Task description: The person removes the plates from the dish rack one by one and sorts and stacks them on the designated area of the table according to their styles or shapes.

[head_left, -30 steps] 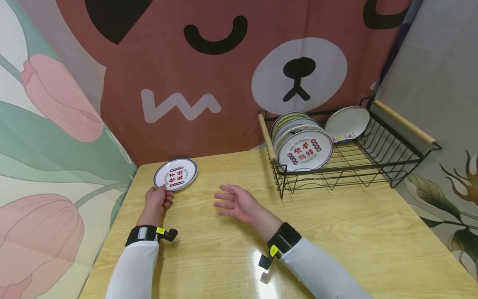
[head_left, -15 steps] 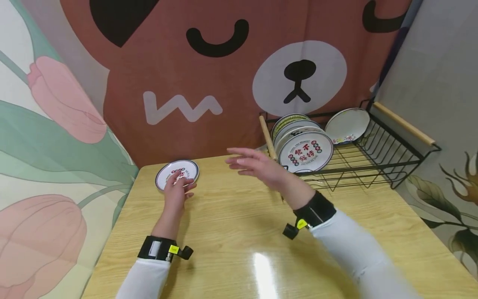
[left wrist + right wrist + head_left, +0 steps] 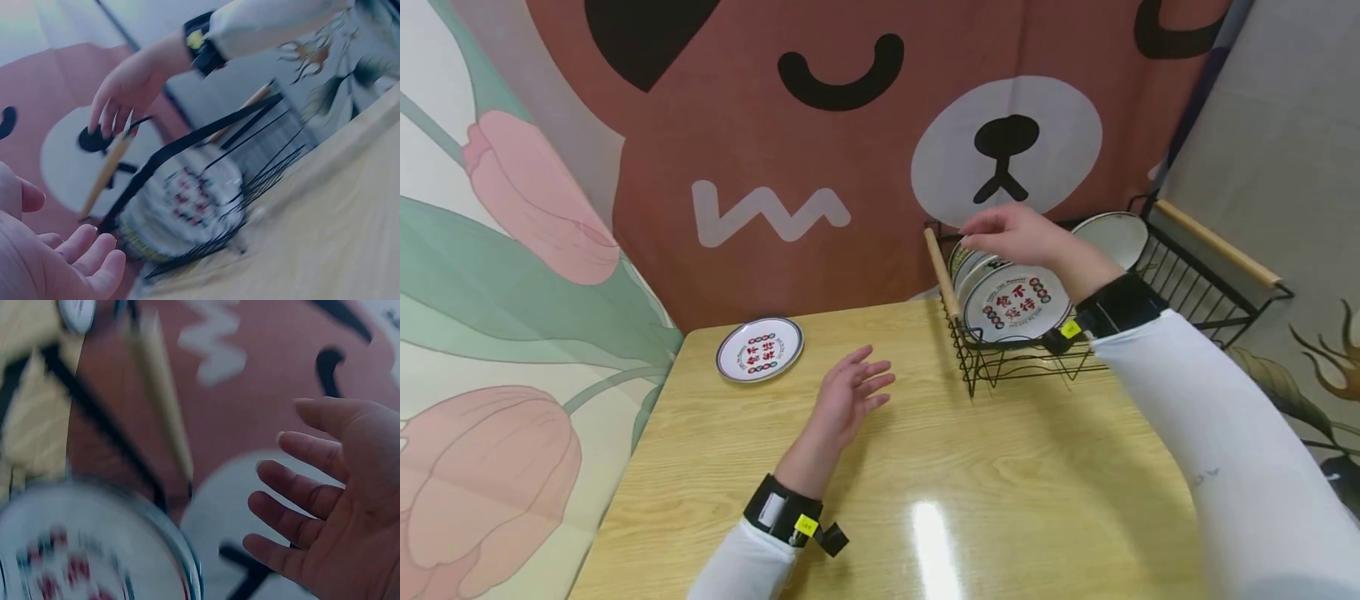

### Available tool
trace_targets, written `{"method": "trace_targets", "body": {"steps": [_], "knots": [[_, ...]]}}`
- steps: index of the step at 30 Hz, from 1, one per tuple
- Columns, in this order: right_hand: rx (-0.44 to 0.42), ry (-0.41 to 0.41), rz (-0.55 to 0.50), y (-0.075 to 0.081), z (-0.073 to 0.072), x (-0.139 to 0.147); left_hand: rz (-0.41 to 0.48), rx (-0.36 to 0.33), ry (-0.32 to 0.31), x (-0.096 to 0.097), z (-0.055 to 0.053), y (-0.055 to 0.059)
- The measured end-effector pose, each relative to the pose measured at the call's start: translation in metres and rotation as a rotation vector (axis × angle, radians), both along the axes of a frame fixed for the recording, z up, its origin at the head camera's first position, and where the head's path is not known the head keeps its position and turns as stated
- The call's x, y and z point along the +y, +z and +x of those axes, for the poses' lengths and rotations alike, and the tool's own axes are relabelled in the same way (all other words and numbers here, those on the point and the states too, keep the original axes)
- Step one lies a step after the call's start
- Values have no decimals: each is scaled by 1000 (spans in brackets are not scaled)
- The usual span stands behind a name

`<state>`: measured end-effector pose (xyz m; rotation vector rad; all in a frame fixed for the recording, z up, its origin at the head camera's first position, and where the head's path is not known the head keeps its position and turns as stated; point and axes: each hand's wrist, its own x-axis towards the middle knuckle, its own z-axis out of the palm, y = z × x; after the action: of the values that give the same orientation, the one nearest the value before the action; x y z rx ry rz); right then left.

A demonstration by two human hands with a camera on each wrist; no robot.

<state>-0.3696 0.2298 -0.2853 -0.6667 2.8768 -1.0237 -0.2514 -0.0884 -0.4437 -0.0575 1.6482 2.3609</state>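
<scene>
My right hand (image 3: 1018, 235) hovers above the row of plates in the wire dish rack, its fingers loosely bent and holding nothing. Below it stands the front plate (image 3: 1017, 312), white with red characters and a dark rim, leaning with several plates behind it. In the right wrist view the fingers of this hand (image 3: 337, 494) are spread beside that plate (image 3: 69, 550). My left hand (image 3: 846, 396) is over the table with relaxed, spread fingers and nothing in them. A matching plate (image 3: 760, 350) lies flat at the table's back left, apart from both hands.
The black wire dish rack (image 3: 973, 358) with wooden handles (image 3: 1217, 242) stands at the back right. A floral white plate (image 3: 1112, 237) leans farther right in it, partly hidden by my right arm. A bear-print cloth (image 3: 775, 275) hangs behind the wooden table (image 3: 970, 467).
My left hand has left the flat plate and moved right over the table. The right hand has risen from the table's middle and moved right to above the racked plates.
</scene>
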Motion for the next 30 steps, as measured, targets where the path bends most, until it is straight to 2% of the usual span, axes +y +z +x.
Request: {"method": "trace_targets", "body": {"steps": [3,7,11,14,21,30], "knots": [[42,-28,126,-1,-13,20,9,-2,-69,21,7,-4],[51,-91,211,-13,-25,46,37,-35,-154,51,15,-11],[8,-153,251,-27,-30,65,74,-79,-194,74,22,-19],[-29,-184,262,-34,-31,73,81,-93,-206,84,26,-25],[-39,-178,242,-42,-31,75,83,-96,-214,87,29,-32],[-48,-167,299,-51,-33,68,77,-110,-207,80,28,-39]]}}
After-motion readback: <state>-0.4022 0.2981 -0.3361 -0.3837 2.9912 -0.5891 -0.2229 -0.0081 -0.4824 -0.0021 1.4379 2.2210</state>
